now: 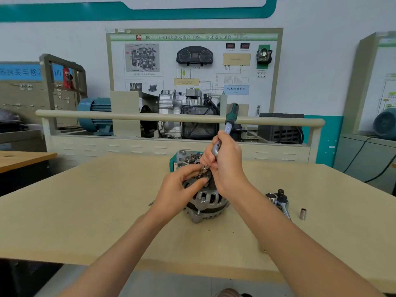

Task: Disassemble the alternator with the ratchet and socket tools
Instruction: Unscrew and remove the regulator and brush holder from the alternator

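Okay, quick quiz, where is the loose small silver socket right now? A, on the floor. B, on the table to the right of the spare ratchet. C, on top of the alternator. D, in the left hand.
B: the small silver socket stands on the table just right of the spare ratchet, apart from the alternator and both hands.

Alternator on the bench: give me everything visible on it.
The alternator sits on the tan table, near its middle. Its housing looks like cast silver-grey metal, with ribbed vent slots around the rim, dark openings and a bolt on the near side. The top is largely hidden by the hands. The left hand rests on the upper part, fingertips at a small fitting. The right hand holds a ratchet with a green grip, head down at that same spot. A teal part lies just behind it.
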The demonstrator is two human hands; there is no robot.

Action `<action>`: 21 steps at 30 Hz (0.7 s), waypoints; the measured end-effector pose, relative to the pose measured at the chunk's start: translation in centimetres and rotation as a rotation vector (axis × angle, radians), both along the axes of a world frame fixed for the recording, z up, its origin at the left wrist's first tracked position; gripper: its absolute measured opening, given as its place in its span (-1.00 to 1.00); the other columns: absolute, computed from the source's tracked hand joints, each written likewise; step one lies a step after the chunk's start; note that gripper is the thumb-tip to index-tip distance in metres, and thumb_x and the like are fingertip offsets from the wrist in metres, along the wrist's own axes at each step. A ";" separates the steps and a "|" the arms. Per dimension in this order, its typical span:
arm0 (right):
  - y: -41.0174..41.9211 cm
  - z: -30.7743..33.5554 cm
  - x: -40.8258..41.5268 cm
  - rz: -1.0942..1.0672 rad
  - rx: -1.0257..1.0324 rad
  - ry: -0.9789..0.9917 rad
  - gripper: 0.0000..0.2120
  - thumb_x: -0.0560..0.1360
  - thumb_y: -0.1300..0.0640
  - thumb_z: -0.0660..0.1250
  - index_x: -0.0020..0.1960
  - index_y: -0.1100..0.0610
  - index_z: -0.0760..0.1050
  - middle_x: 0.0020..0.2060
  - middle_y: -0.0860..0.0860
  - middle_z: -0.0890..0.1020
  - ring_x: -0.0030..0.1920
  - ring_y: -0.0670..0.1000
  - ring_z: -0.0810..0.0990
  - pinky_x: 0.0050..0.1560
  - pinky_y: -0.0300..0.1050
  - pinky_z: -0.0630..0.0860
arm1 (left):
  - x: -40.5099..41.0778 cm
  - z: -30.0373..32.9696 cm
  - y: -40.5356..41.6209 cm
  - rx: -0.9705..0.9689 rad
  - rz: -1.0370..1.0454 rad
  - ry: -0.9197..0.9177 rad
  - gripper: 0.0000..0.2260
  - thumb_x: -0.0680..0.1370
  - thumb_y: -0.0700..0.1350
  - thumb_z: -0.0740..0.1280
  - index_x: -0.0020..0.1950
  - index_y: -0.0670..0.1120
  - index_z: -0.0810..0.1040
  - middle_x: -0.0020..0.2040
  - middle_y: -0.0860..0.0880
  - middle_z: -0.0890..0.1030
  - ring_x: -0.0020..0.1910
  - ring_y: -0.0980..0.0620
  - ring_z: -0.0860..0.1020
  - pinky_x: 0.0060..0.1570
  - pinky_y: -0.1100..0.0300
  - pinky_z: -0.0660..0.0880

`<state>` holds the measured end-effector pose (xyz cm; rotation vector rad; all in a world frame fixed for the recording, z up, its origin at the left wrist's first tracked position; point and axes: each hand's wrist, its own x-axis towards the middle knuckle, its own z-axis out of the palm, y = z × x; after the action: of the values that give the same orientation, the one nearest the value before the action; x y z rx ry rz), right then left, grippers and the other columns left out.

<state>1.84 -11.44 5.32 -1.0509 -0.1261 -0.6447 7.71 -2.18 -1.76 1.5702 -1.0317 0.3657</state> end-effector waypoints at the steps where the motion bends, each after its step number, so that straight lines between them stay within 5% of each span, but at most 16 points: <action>1: 0.0 0.0 0.0 -0.014 -0.027 0.005 -0.71 0.62 0.14 0.07 -0.27 0.14 0.26 -0.67 0.00 0.28 -0.67 -0.08 0.17 -0.51 -0.20 0.18 | 0.0 0.0 0.0 -0.006 0.006 -0.002 -0.69 0.47 -0.23 0.40 0.19 -0.02 0.55 0.02 0.28 0.57 0.06 0.40 0.52 0.02 0.54 0.39; 4: 0.2 0.0 0.1 -0.048 -0.075 0.021 -0.71 0.62 0.12 0.07 -0.27 0.14 0.26 -0.68 -0.01 0.29 -0.67 -0.09 0.19 -0.46 -0.17 0.21 | 0.0 -0.1 0.0 -0.014 0.008 -0.003 -0.67 0.47 -0.22 0.41 0.11 0.15 0.51 0.00 0.35 0.54 0.04 0.44 0.51 0.00 0.56 0.38; 9: 0.1 0.2 0.5 -0.024 -0.149 0.066 -0.71 0.63 0.12 0.06 -0.26 0.14 0.25 -0.68 -0.02 0.30 -0.67 -0.10 0.20 -0.47 -0.18 0.19 | 0.2 -0.2 0.0 -0.014 -0.003 0.006 -0.71 0.48 -0.20 0.39 0.19 -0.01 0.56 0.03 0.28 0.60 0.08 0.35 0.54 0.02 0.49 0.42; 12: 0.0 1.2 0.7 0.052 -0.294 0.169 -0.73 0.62 0.11 0.07 -0.24 0.14 0.27 -0.67 -0.03 0.29 -0.68 -0.09 0.20 -0.50 -0.20 0.18 | -0.1 0.0 0.1 -0.038 -0.040 0.021 -0.74 0.53 -0.20 0.33 0.12 0.13 0.55 0.00 0.23 0.65 0.06 0.26 0.58 0.01 0.41 0.47; 15: -0.1 2.1 0.6 0.203 -0.430 0.250 -0.71 0.63 0.09 0.05 -0.25 0.14 0.27 -0.68 -0.03 0.27 -0.68 -0.10 0.16 -0.51 -0.21 0.15 | 0.0 -0.1 0.2 -0.033 -0.043 0.016 -0.82 0.56 -0.13 0.28 0.07 0.09 0.59 -0.14 0.06 0.67 -0.12 0.16 0.57 -0.11 0.23 0.49; 17: -0.3 2.1 0.4 0.267 -0.418 0.239 -0.69 0.63 0.09 0.04 -0.26 0.14 0.27 -0.69 -0.03 0.26 -0.68 -0.10 0.13 -0.44 -0.16 0.10 | 0.1 -0.3 0.3 -0.060 -0.061 0.033 -0.84 0.54 -0.14 0.29 0.03 0.05 0.62 -0.26 0.12 0.62 -0.23 0.24 0.48 -0.18 0.33 0.42; 21: 1.9 0.2 0.2 -0.109 -0.121 0.108 -0.69 0.64 0.06 0.03 -0.23 0.15 0.31 -0.60 -0.04 0.35 -0.63 -0.12 0.27 -0.50 -0.23 0.21 | 0.3 -0.2 0.5 -0.083 -0.020 0.010 -0.74 0.50 -0.30 0.33 0.01 0.05 0.64 -0.10 0.09 0.67 -0.08 0.22 0.57 -0.02 0.30 0.47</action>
<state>2.05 -9.52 5.56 -1.2132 -0.0135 -0.6831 7.96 -1.71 -1.99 1.4851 -1.0122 0.3818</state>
